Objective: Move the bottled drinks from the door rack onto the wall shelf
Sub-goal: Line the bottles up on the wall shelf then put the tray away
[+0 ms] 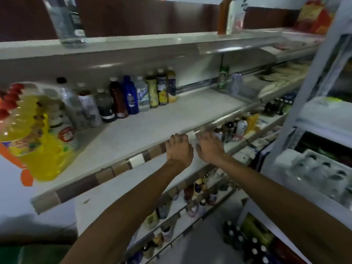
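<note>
A white wall shelf (152, 122) runs across the middle of the view. Several bottled drinks (131, 96) stand in a row along its back, among them a blue bottle (130, 98) and a dark brown one (118, 99). My left hand (179, 148) and my right hand (208, 147) are both stretched out side by side at the shelf's front edge, fingers fairly straight, holding nothing. Lower down, the door rack (182, 208) carries more small bottles (198, 189) on its white tiers.
Large yellow oil bottles (32, 134) with red caps crowd the shelf's left end. An upper shelf (133, 42) holds a clear bottle (66, 21). An open fridge (323, 130) stands at the right, dark bottles (245, 242) below it. A green can (223, 77) sits farther back.
</note>
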Available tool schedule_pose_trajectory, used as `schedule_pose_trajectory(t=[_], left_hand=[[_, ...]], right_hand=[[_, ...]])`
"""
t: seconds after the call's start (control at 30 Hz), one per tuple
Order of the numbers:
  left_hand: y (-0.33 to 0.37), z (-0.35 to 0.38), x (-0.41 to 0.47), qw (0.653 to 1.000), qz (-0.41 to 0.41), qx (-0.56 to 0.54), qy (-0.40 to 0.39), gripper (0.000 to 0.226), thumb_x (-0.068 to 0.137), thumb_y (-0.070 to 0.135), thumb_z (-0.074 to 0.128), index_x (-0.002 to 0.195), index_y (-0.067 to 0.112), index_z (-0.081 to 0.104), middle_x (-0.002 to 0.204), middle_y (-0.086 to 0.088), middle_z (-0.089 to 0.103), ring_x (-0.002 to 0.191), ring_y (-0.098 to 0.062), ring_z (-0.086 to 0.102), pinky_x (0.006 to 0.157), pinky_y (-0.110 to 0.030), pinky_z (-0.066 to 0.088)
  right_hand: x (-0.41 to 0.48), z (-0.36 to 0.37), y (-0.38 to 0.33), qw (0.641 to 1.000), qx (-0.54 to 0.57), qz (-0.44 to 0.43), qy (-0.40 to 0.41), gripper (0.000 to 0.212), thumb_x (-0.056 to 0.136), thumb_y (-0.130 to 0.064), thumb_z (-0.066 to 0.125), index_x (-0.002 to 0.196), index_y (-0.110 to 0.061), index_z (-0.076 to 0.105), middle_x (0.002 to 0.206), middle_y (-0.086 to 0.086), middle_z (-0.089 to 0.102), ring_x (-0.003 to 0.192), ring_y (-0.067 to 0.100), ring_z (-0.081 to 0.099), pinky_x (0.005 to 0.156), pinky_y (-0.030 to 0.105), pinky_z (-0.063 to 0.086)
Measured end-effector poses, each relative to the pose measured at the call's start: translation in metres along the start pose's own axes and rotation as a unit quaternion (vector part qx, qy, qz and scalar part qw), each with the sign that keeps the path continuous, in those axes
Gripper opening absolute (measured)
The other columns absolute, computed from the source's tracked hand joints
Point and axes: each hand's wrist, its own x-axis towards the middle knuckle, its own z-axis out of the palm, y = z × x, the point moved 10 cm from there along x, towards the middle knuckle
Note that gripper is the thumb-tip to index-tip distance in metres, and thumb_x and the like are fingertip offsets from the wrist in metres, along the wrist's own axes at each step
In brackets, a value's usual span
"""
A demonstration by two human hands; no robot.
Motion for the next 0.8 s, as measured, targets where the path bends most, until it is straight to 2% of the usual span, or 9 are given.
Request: schedule_pose_trajectory(t=[0.13, 0.17, 0.23, 0.27, 0.33, 0.43, 0.6, 0.7, 0.8], left_hand=[[0.104, 0.026, -0.007, 0.997, 0.060, -0.038, -0.026, 0.061, 0.095, 0.044, 0.029, 0.148, 0.014, 0.030, 0.150, -0.020, 0.032, 0.136, -0.035, 0.032, 0.110, -0.048, 0.027], [0.132, 0.027, -0.010, 0.995, 0.082, -0.050, -0.006, 0.063, 0.093, 0.046, 0.028, 0.145, 0.012, 0.036, 0.147, -0.022, 0.037, 0.132, -0.037, 0.038, 0.105, -0.049, 0.033], [0.183, 0.032, -0.017, 0.990, 0.125, -0.065, 0.021, 0.052, 0.090, 0.038, 0.043, 0.131, 0.007, 0.054, 0.129, -0.025, 0.054, 0.116, -0.041, 0.055, 0.091, -0.049, 0.046], [0.207, 0.041, -0.019, 0.987, 0.136, -0.081, 0.007, 0.046, 0.091, 0.033, 0.049, 0.128, 0.007, 0.057, 0.125, -0.023, 0.057, 0.112, -0.040, 0.057, 0.089, -0.048, 0.047], [0.254, 0.069, -0.023, 0.982, 0.164, -0.084, -0.044, 0.043, 0.094, 0.033, 0.045, 0.129, 0.009, 0.054, 0.125, -0.020, 0.057, 0.114, -0.039, 0.055, 0.092, -0.046, 0.046], [0.322, 0.095, -0.038, 0.967, 0.227, -0.091, -0.079, 0.046, 0.092, 0.036, 0.038, 0.118, 0.005, 0.060, 0.107, -0.020, 0.062, 0.097, -0.038, 0.063, 0.080, -0.043, 0.051], [0.421, 0.136, -0.056, 0.934, 0.324, -0.095, -0.116, 0.040, 0.098, 0.032, 0.043, 0.133, 0.014, 0.042, 0.128, -0.012, 0.047, 0.120, -0.032, 0.047, 0.093, -0.041, 0.040], [0.474, 0.163, -0.057, 0.919, 0.356, -0.103, -0.134, 0.044, 0.098, 0.033, 0.042, 0.137, 0.013, 0.040, 0.132, -0.015, 0.047, 0.122, -0.034, 0.045, 0.095, -0.040, 0.039], [0.516, 0.194, -0.051, 0.908, 0.373, -0.095, -0.164, 0.047, 0.097, 0.032, 0.043, 0.139, 0.011, 0.037, 0.132, -0.017, 0.050, 0.120, -0.035, 0.047, 0.095, -0.039, 0.039]], right_hand=[[-0.045, -0.008, 0.098, 0.998, 0.009, 0.064, -0.007, 0.050, 0.100, -0.031, 0.041, 0.146, -0.013, 0.036, 0.144, 0.017, 0.042, 0.131, 0.034, 0.039, 0.106, 0.044, 0.038], [-0.058, -0.010, 0.122, 0.997, 0.008, 0.081, -0.008, 0.051, 0.100, -0.031, 0.041, 0.147, -0.012, 0.035, 0.145, 0.018, 0.040, 0.132, 0.035, 0.038, 0.105, 0.045, 0.038], [-0.085, -0.011, 0.171, 0.992, 0.003, 0.122, -0.018, 0.050, 0.100, -0.032, 0.041, 0.146, -0.010, 0.036, 0.146, 0.019, 0.038, 0.133, 0.036, 0.038, 0.102, 0.047, 0.040], [-0.099, -0.010, 0.195, 0.989, -0.003, 0.144, -0.031, 0.050, 0.101, -0.033, 0.040, 0.146, -0.011, 0.035, 0.147, 0.018, 0.037, 0.132, 0.036, 0.039, 0.101, 0.047, 0.041], [-0.127, -0.008, 0.240, 0.981, -0.015, 0.184, -0.052, 0.050, 0.103, -0.035, 0.038, 0.147, -0.013, 0.033, 0.146, 0.019, 0.037, 0.129, 0.036, 0.041, 0.098, 0.046, 0.042], [-0.172, -0.009, 0.303, 0.967, -0.011, 0.250, -0.055, 0.052, 0.102, -0.036, 0.041, 0.147, -0.013, 0.032, 0.144, 0.020, 0.039, 0.128, 0.037, 0.043, 0.097, 0.044, 0.042], [-0.242, -0.006, 0.389, 0.933, -0.009, 0.357, -0.049, 0.043, 0.098, -0.030, 0.045, 0.138, -0.014, 0.041, 0.137, 0.018, 0.046, 0.124, 0.036, 0.046, 0.095, 0.042, 0.042], [-0.268, -0.006, 0.434, 0.914, 0.019, 0.404, -0.027, 0.039, 0.096, -0.027, 0.048, 0.132, -0.014, 0.045, 0.134, 0.016, 0.050, 0.122, 0.036, 0.048, 0.096, 0.043, 0.044], [-0.284, -0.002, 0.475, 0.892, 0.042, 0.450, -0.009, 0.043, 0.096, -0.022, 0.050, 0.138, -0.015, 0.044, 0.131, 0.017, 0.051, 0.117, 0.037, 0.052, 0.090, 0.041, 0.046]])
